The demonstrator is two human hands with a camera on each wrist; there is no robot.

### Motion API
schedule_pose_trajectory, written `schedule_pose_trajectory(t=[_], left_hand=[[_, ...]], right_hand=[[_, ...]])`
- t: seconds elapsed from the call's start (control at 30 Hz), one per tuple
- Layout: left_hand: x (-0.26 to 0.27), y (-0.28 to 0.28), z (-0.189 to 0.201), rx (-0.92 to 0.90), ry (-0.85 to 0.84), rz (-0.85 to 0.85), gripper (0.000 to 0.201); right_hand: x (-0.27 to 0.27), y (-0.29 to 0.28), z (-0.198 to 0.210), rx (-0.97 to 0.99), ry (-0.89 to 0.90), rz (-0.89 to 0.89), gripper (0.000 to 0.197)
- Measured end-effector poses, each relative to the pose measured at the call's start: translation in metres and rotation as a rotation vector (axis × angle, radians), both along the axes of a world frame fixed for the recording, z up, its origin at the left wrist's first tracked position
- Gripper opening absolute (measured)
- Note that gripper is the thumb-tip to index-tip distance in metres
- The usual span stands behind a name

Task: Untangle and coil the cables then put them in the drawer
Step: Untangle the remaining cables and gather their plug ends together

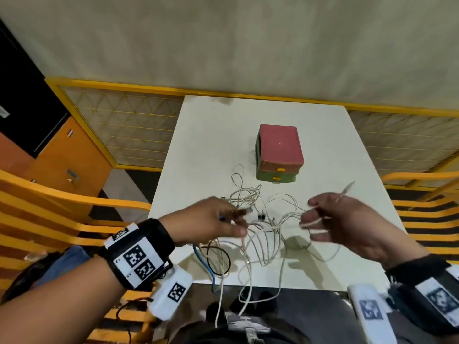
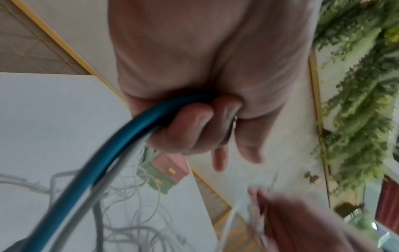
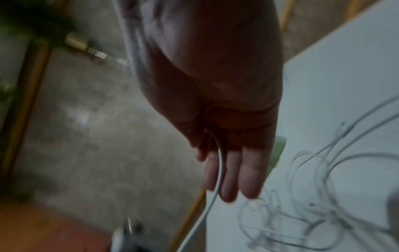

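A tangle of thin white cables (image 1: 263, 219) lies on the white table (image 1: 323, 150), with a blue cable (image 1: 202, 259) and a black cable (image 1: 221, 259) at its near left. Several strands hang over the table's front edge. My left hand (image 1: 213, 219) grips the blue cable (image 2: 121, 145) and some white strands in curled fingers (image 2: 194, 124), lifted above the table. My right hand (image 1: 327, 219) holds one white cable (image 3: 219, 162) between its fingers; that cable's plug end (image 1: 346, 191) sticks up behind the hand. The small drawer unit (image 1: 279, 155), pink over green with yellow handles, stands shut behind the tangle.
Orange slatted chairs (image 1: 49, 219) flank the table on the left and on the right (image 1: 429, 214). A yellow-framed mesh railing (image 1: 129, 125) runs behind the table. An orange cabinet (image 1: 67, 160) stands at the far left. Green plants (image 2: 356, 102) show in the left wrist view.
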State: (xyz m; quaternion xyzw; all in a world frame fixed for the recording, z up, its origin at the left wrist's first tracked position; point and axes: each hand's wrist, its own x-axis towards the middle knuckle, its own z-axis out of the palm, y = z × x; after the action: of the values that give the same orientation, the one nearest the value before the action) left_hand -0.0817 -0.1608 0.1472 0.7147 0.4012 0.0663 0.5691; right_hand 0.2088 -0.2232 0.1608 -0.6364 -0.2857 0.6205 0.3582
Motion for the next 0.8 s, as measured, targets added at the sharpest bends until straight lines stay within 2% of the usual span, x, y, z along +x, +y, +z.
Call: schedule_pose_trajectory(t=[0.07,0.13,0.2,0.23,0.3,0.33,0.4,0.5,0.57,0.7,0.8], left_hand=[[-0.001,0.011,0.008,-0.115,-0.134,0.209,0.016],[-0.001,0.021,0.018,-0.181,-0.253,0.356,0.02],[-0.002,0.03,0.029,-0.21,-0.357,0.439,0.026],[-0.002,0.034,0.033,-0.217,-0.405,0.465,0.028],[-0.003,0.039,0.037,-0.215,-0.479,0.502,0.032],[-0.003,0.041,0.038,-0.208,-0.503,0.514,0.033],[-0.001,0.042,0.04,-0.193,-0.541,0.534,0.035],[0.002,0.041,0.043,-0.194,-0.58,0.542,0.038],[0.007,0.04,0.043,-0.209,-0.598,0.551,0.039],[0.018,0.041,0.042,-0.23,-0.638,0.581,0.039],[0.025,0.045,0.041,-0.233,-0.678,0.597,0.039]], right_hand=[[-0.006,-0.019,-0.012,-0.041,-0.18,0.278,0.015],[-0.006,-0.039,-0.029,-0.048,-0.461,0.621,0.015],[-0.006,-0.057,-0.049,-0.048,-0.743,0.968,0.031],[-0.007,-0.066,-0.059,-0.062,-0.844,1.077,0.043],[-0.008,-0.083,-0.073,-0.071,-0.948,1.174,0.061],[-0.009,-0.089,-0.077,-0.066,-0.974,1.199,0.06],[-0.011,-0.088,-0.075,-0.082,-0.937,1.261,0.045],[-0.016,-0.058,-0.072,-0.063,-0.876,1.263,0.042],[-0.024,-0.024,-0.072,0.031,-0.845,1.106,0.042],[-0.062,0.063,-0.061,0.397,-0.846,0.663,0.015],[-0.101,0.116,-0.052,0.516,-0.846,0.569,0.013]])
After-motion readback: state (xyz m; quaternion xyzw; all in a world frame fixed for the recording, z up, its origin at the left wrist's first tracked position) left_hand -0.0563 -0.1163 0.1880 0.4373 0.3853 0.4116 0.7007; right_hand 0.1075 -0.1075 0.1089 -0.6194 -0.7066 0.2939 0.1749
